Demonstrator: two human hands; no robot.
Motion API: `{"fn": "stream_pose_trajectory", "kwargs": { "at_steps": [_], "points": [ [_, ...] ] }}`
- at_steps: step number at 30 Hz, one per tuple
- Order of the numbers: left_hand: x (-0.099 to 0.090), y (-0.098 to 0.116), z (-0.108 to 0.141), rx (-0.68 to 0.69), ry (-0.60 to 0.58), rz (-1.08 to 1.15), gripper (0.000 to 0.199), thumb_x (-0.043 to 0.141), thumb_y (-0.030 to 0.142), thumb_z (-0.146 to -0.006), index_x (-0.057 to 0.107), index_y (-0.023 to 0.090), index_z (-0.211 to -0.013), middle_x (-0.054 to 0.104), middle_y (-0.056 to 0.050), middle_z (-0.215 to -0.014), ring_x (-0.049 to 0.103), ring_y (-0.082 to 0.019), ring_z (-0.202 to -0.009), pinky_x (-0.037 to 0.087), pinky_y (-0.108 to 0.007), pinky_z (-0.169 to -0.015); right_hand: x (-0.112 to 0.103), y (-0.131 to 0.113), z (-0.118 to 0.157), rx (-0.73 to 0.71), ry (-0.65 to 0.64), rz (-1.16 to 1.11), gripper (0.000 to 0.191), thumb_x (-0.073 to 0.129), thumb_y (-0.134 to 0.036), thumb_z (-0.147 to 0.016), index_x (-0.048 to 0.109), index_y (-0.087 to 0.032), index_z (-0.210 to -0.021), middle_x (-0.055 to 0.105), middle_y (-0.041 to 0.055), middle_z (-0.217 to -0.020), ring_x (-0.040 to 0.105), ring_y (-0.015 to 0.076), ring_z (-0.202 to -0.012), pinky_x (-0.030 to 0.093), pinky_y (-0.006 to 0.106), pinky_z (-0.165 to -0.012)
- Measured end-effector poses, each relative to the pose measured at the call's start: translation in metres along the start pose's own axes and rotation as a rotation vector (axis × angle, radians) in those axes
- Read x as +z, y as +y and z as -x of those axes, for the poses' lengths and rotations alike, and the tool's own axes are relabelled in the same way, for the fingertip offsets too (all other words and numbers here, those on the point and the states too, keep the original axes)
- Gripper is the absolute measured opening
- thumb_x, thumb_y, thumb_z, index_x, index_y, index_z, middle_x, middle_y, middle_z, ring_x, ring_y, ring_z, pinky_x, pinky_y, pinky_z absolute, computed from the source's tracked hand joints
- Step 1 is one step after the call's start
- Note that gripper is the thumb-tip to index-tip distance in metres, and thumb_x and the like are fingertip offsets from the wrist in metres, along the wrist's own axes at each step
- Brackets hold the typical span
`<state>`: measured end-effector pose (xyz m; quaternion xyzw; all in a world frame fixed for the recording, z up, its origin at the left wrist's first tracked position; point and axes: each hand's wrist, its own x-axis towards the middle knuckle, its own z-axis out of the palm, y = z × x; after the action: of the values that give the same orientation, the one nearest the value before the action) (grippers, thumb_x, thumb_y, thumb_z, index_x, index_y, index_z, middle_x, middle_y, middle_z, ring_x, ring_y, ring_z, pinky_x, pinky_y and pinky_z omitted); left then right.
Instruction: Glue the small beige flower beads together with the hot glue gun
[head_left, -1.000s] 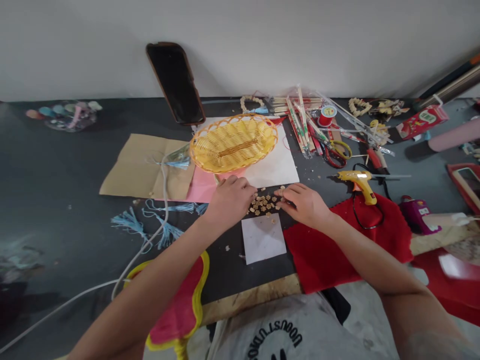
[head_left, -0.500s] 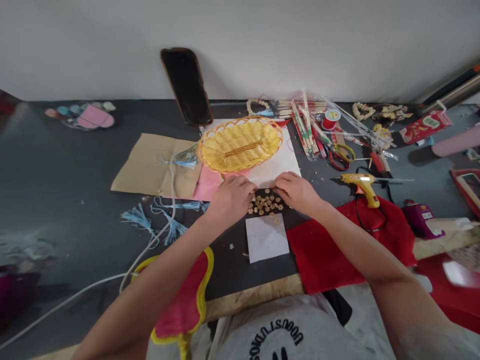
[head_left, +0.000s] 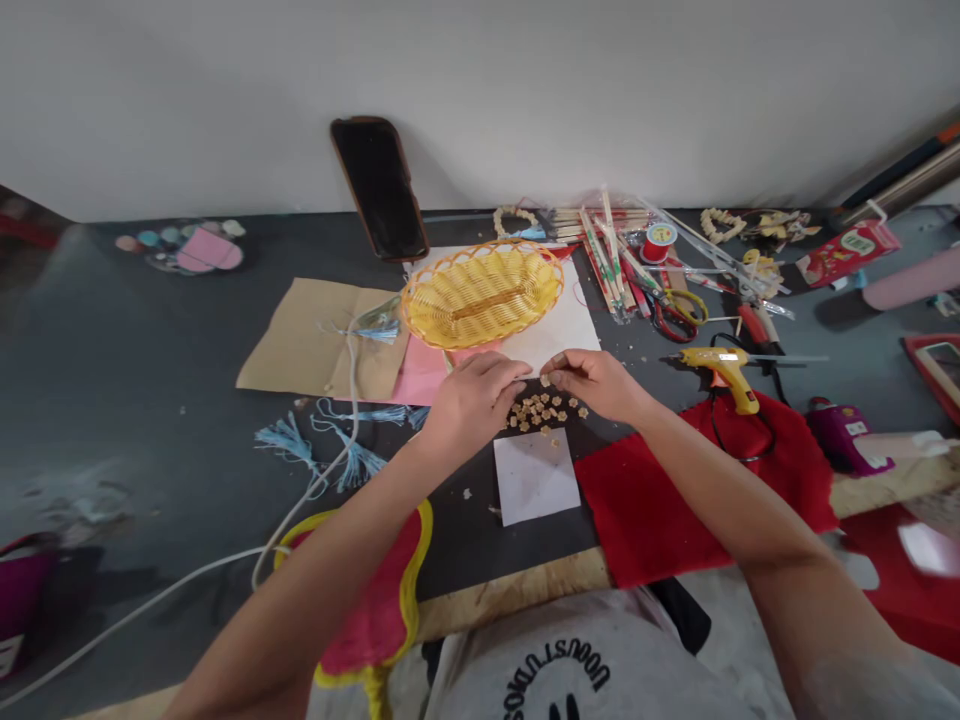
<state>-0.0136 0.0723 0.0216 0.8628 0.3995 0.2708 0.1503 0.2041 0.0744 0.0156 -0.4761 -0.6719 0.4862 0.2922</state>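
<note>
Small tan flower-shaped pieces [head_left: 537, 410] lie in a loose pile on the dark table between my hands. My right hand [head_left: 592, 383] pinches one of these pieces between thumb and fingertips at the pile's upper right. At the upper left of the pile is my left hand [head_left: 480, 395], its fingers curled together; what they hold, if anything, is hidden. Just below the pile lies a small white paper square [head_left: 536, 480]. A yellow woven basket [head_left: 484, 297] rests beyond my hands on white and pink sheets.
Brown paper [head_left: 300, 340] and blue tassels [head_left: 360, 465] lie left, crossed by a white cable [head_left: 289, 520]. To the right are scissors [head_left: 677, 315], a yellow glue gun [head_left: 724, 372] and red cloth [head_left: 675, 500]. A phone [head_left: 381, 190] leans on the wall.
My left hand has moved slightly right, closer to my right hand. A tan piece now shows at my right fingertips. The whole view has shifted a little.
</note>
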Motion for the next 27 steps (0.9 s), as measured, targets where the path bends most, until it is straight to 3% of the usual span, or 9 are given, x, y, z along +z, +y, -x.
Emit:
{"fn": "stream_pose_trajectory", "kwargs": {
  "at_steps": [5,12,16,20,24,27],
  "points": [
    [0.002,0.007,-0.006,0.091,0.042,0.018,0.023,0.049,0.024,-0.095,0.066,0.019,-0.110,0.071,-0.007,-0.097,0.065,-0.019,-0.090,0.051,-0.032,-0.080,0.002,-0.003,0.001,0.179,-0.040,-0.387,0.031,0.068,-0.046,-0.078,0.066,-0.017,-0.088,0.053,-0.0055,-0.060,0.045,0.0069,-0.052,0.034,0.020,-0.049],
    [0.001,0.008,-0.006,0.134,0.158,-0.014,0.021,0.052,0.025,-0.095,0.070,0.020,-0.104,0.070,-0.006,-0.090,0.065,-0.017,-0.083,0.051,-0.029,-0.075,0.013,-0.009,0.000,0.190,-0.109,-0.680,0.039,0.075,-0.051,-0.073,0.058,-0.017,-0.080,0.055,-0.0059,-0.059,0.043,0.0053,-0.049,0.032,0.018,-0.044],
    [-0.001,0.010,-0.007,0.110,0.158,-0.032,0.018,0.053,0.024,-0.093,0.070,0.018,-0.098,0.071,-0.006,-0.091,0.066,-0.018,-0.086,0.051,-0.030,-0.077,0.015,-0.013,0.001,0.166,-0.136,-0.611,0.042,0.068,-0.058,-0.077,0.057,-0.017,-0.079,0.061,-0.0017,-0.068,0.049,0.0064,-0.053,0.040,0.019,-0.048],
    [-0.006,0.012,-0.006,0.057,0.148,-0.015,0.015,0.056,0.026,-0.092,0.068,0.018,-0.096,0.072,-0.006,-0.092,0.067,-0.019,-0.089,0.051,-0.031,-0.078,0.009,-0.018,0.005,0.141,-0.146,-0.470,0.035,0.070,-0.050,-0.078,0.061,-0.016,-0.082,0.052,-0.0060,-0.059,0.044,0.0063,-0.051,0.036,0.019,-0.047],
    [-0.011,0.006,0.000,-0.001,0.127,-0.049,0.015,0.056,0.028,-0.091,0.067,0.018,-0.096,0.072,-0.007,-0.094,0.066,-0.021,-0.091,0.051,-0.033,-0.081,-0.007,-0.022,0.015,0.114,-0.048,-0.253,0.031,0.065,-0.046,-0.082,0.062,-0.016,-0.081,0.052,-0.0050,-0.062,0.043,0.0062,-0.052,0.035,0.020,-0.049],
    [-0.009,-0.004,0.009,0.012,0.048,-0.126,0.016,0.055,0.026,-0.092,0.067,0.017,-0.093,0.072,-0.008,-0.093,0.066,-0.022,-0.088,0.051,-0.035,-0.079,-0.021,-0.020,0.020,0.080,0.075,-0.165,0.028,0.061,-0.045,-0.085,0.061,-0.017,-0.082,0.055,-0.0037,-0.066,0.042,0.0062,-0.051,0.034,0.021,-0.050]
  ]
}}
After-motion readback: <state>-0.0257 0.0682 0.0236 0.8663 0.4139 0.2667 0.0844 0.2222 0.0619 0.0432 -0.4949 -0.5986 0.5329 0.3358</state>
